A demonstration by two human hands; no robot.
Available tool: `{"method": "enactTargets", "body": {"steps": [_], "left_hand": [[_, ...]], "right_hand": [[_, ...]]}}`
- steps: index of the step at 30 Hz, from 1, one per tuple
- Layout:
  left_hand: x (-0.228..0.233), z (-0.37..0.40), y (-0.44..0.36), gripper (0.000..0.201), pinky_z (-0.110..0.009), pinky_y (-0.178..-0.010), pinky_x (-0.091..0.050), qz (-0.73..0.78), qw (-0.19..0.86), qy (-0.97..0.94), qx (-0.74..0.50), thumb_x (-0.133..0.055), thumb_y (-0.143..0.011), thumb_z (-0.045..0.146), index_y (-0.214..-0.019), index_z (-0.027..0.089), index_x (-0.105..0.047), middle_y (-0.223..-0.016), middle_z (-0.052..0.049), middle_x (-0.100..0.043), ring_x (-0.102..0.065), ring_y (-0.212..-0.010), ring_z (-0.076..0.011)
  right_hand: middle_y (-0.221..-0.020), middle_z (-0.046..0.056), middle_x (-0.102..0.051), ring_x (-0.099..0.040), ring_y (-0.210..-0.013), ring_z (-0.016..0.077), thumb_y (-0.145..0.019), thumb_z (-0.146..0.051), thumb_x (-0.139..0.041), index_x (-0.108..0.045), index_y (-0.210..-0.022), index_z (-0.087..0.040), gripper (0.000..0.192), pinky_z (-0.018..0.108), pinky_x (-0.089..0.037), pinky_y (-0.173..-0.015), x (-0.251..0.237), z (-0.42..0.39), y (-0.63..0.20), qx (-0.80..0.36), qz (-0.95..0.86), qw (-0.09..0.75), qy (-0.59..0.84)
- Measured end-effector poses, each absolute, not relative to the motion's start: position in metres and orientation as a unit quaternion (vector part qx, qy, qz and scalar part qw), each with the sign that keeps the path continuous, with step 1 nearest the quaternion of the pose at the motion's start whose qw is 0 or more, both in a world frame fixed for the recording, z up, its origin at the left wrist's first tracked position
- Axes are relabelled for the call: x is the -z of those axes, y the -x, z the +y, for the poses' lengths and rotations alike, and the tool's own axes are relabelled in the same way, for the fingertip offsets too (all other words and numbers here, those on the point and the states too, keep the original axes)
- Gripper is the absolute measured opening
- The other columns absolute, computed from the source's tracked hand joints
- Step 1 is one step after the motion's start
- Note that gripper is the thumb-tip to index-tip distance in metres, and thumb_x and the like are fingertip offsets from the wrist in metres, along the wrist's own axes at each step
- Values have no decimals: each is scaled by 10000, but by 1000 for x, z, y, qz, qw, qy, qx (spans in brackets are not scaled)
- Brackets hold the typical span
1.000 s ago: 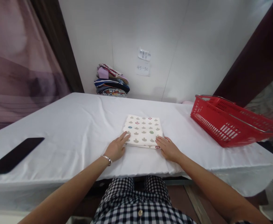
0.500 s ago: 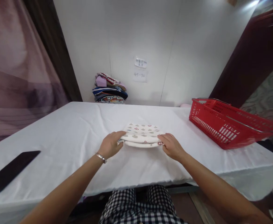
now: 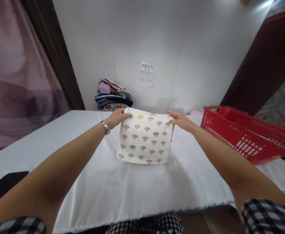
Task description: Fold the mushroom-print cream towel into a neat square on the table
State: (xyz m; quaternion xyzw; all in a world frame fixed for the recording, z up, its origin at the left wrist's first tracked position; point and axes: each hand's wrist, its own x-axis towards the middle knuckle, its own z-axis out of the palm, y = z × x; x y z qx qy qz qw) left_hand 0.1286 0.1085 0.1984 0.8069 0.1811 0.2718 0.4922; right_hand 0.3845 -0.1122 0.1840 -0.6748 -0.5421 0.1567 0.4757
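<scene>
Now both of the person's arms reach out long and nearly straight over the white-covered table [image 3: 84, 169], converging toward its far half. The left hand [image 3: 117, 117] is turned with its fingers curled over the upper left corner of a folded cream cloth [image 3: 144, 139] printed with small mushrooms, and it pinches that corner tight; a silver bracelet [image 3: 105, 127] sits on the wrist just behind it. The right hand [image 3: 179, 119] mirrors it at the upper right corner, thumb and fingers closed on the fabric's top edge. Between the two hands the cloth hangs down as a flat rectangle, held up above the table, with its lower edge close to the tabletop; whether that edge touches the surface cannot be told. Checked sleeves show at the bottom corners of the view, near the elbows.

Beyond the left hand, a pile of folded clothes [image 3: 113, 97] lies at the back of the table against the white wall, below two paper notes [image 3: 146, 74]. A red plastic basket [image 3: 242, 136] stands on the table to the right, well apart from the right hand. A dark flat object [image 3: 3, 188] lies at the left edge of the table, beneath the left forearm.
</scene>
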Motion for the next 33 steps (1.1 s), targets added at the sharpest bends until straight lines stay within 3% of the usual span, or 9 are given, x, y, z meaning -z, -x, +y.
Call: {"method": "enactTargets", "body": {"steps": [3, 8, 12, 16, 19, 24, 27, 30, 33], "left_hand": [[-211, 136, -152, 360, -331, -736, -478, 224, 456, -809, -293, -641, -574, 335, -866, 127, -616, -813, -33, -658, -599, -774, -196], [-229, 147, -148, 348, -324, -765, -460, 210, 269, -865, -367, -573, -634, 212, -970, 121, -566, -918, -43, -633, -569, -810, -175], [-169, 124, -109, 416, -360, -860, -444, 145, 120, -920, -344, -526, -658, 179, -1073, 180, -512, -1056, -45, -601, -561, -950, -208], [-55, 91, -69, 438, -387, -914, -426, 54, 63, -961, -262, -477, -670, 103, -1100, 187, -491, -1099, -82, -598, -542, -1045, -220], [-15, 73, -53, 457, -394, -943, -409, 83, 75, -968, -222, -456, -679, 77, -1123, 181, -476, -1173, -97, -566, -504, -1113, -220], [-53, 69, -63, 269, -393, -908, -418, 116, 126, -972, -157, -493, -765, 275, -1016, 208, -561, -1084, -56, -613, -562, -1001, -217], [-71, 67, -96, 318, -386, -928, -399, 152, 145, -963, -171, -438, -825, 411, -1039, 222, -578, -1138, -60, -596, -534, -1059, -224], [-64, 61, -140, 445, -447, -1024, -279, 195, 115, -962, -152, -446, -822, 433, -1198, 204, -511, -1317, -101, -469, -389, -1230, -263], [-46, 57, -170, 530, -542, -1041, -164, 215, 90, -971, -56, -436, -820, 449, -1293, 211, -433, -1403, -115, -359, -242, -1315, -309]], "right_hand": [[-1116, 101, -598, -581, -943, 191, -650, -121, -523, -491, -1237, -135, 588, 372, -448, -870, -202, -79, -404, -108, -555, 450, 691], [-1170, 94, -546, -516, -1056, 211, -692, -97, -490, -465, -1261, -178, 576, 400, -413, -925, -222, -70, -402, 157, -645, 383, 642], [-1204, 124, -514, -457, -1133, 229, -782, -94, -413, -471, -1252, -177, 481, 403, -393, -953, -156, -97, -369, 243, -696, 294, 608], [-1046, 77, -596, -538, -979, 192, -851, -142, -392, -552, -1131, -227, 333, 345, -465, -847, -50, -125, -329, 201, -736, 245, 599], [-1031, 103, -595, -529, -970, 198, -870, -134, -369, -560, -1091, -185, 297, 351, -454, -845, -10, -139, -314, 181, -727, 232, 621], [-1011, 78, -595, -521, -970, 190, -806, -88, -407, -542, -1070, -202, 318, 437, -327, -956, -35, -144, -308, 55, -707, 176, 683], [-1079, 48, -587, -508, -1033, 194, -807, -179, -446, -527, -1110, -251, 322, 439, -277, -993, -71, -122, -295, -8, -701, 196, 685], [-1344, 88, -417, -324, -1262, 216, -855, -322, -414, -441, -1253, -213, 414, 388, -256, -1027, -94, -78, -280, -4, -696, 271, 665], [-1470, 116, -186, -120, -1353, 231, -870, -423, -386, -307, -1357, -144, 568, 391, -179, -1067, -89, -35, -285, 5, -671, 273, 690]]}}
